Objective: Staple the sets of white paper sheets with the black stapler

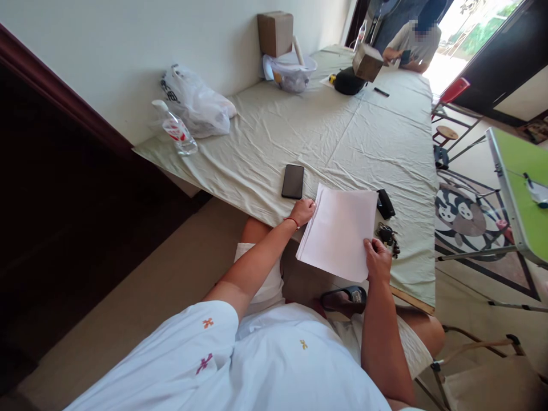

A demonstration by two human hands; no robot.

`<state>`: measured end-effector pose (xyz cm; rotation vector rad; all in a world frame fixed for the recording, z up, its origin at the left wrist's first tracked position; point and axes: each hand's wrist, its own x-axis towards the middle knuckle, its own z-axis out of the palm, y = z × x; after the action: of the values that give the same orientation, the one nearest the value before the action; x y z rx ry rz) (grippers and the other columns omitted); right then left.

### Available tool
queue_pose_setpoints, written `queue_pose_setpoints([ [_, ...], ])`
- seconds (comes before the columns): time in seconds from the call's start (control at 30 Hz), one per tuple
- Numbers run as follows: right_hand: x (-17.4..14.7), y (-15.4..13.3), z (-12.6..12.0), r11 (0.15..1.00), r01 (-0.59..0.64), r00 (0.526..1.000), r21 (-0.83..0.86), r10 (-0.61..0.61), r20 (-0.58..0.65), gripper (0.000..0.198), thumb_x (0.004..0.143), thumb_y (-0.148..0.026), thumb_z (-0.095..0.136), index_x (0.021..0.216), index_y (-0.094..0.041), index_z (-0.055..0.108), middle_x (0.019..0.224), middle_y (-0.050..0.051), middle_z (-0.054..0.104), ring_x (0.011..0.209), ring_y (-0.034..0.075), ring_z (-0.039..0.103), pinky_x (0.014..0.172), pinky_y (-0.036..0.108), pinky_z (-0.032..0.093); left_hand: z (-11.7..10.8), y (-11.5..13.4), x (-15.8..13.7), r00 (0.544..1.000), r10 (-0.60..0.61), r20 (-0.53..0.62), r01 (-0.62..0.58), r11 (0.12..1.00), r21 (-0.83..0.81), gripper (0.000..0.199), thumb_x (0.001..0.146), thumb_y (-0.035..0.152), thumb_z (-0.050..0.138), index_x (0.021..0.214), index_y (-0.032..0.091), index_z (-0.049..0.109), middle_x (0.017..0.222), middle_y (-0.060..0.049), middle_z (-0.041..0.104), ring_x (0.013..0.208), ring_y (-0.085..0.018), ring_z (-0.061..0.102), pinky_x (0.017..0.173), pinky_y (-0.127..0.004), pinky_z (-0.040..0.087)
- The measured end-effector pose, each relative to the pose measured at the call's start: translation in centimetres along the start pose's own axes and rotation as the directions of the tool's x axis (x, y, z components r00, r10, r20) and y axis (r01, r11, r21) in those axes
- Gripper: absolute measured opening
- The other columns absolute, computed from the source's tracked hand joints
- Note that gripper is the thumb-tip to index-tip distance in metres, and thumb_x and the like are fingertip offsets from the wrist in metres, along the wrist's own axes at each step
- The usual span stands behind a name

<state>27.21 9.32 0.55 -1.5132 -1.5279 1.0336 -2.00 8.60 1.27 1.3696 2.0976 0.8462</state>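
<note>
A stack of white paper sheets [338, 231] is held at the near edge of the cloth-covered table [274, 131], its lower part jutting out past the edge. My left hand [304, 212], with a red cord bracelet at the wrist, grips the stack's left side. On the right side, my right hand [377, 258] pinches the lower corner, thumb on top. A black smartphone [293, 181] lies just beyond my left hand. Close to my right hand are a bunch of keys [387, 234] and a black case-like object [386, 204].
A water bottle [175, 130] and plastic bag [199, 105] stand at the left. Farther back are a bowl [295, 74], cardboard boxes [276, 34] and a dark rounded case [349, 81]. Another person [413, 45] sits at the far end. A green table [522, 188] stands right.
</note>
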Motion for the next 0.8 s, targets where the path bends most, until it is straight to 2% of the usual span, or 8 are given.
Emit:
queue_pose_setpoints([
  [0.2,0.4,0.4,-1.2,0.999,0.001,1.000,0.039,0.000,-0.030,0.052,0.072,-0.065,0.070,0.090,-0.016,0.073,0.078,0.003,0.068,0.070,0.016,0.052,0.063,0.027,0.043,0.1,-0.2,0.2,1.000,-0.006,0.001,0.006,1.000,-0.014,0.027,0.095,0.016,0.053,0.069,0.012,0.058,0.065,0.000,0.051,0.066,-0.012,0.042,0.066,-0.027,0.028],
  [0.47,0.5,-0.9,-1.8,0.994,-0.016,1.000,0.108,0.017,-0.009,0.051,0.074,-0.062,0.070,0.096,-0.017,0.072,0.079,0.001,0.068,0.064,0.014,0.051,0.060,0.026,0.042,0.2,-0.4,0.3,1.000,0.004,0.021,-0.004,0.999,-0.042,0.022,0.094,0.016,0.056,0.074,0.010,0.064,0.070,-0.001,0.057,0.068,-0.012,0.047,0.066,-0.026,0.031],
  [0.63,0.8,-0.9,-1.2,0.995,-0.030,0.999,0.094,0.027,0.030,0.048,0.071,-0.060,0.072,0.091,-0.016,0.074,0.075,0.001,0.068,0.063,0.015,0.051,0.059,0.027,0.042,0.4,-0.5,0.3,1.000,0.015,0.014,-0.014,0.999,-0.047,0.021,0.094,0.016,0.057,0.076,0.009,0.067,0.072,-0.002,0.060,0.070,-0.013,0.049,0.068,-0.026,0.033],
  [0.8,0.1,-0.1,-0.2,0.996,-0.045,0.999,0.079,0.044,0.020,0.046,0.071,-0.057,0.070,0.090,-0.016,0.074,0.076,0.002,0.069,0.065,0.015,0.052,0.059,0.027,0.042,0.5,-0.5,0.4,1.000,0.010,-0.001,-0.010,0.999,-0.042,0.023,0.095,0.017,0.056,0.075,0.009,0.067,0.071,-0.002,0.059,0.070,-0.013,0.048,0.068,-0.026,0.032],
])
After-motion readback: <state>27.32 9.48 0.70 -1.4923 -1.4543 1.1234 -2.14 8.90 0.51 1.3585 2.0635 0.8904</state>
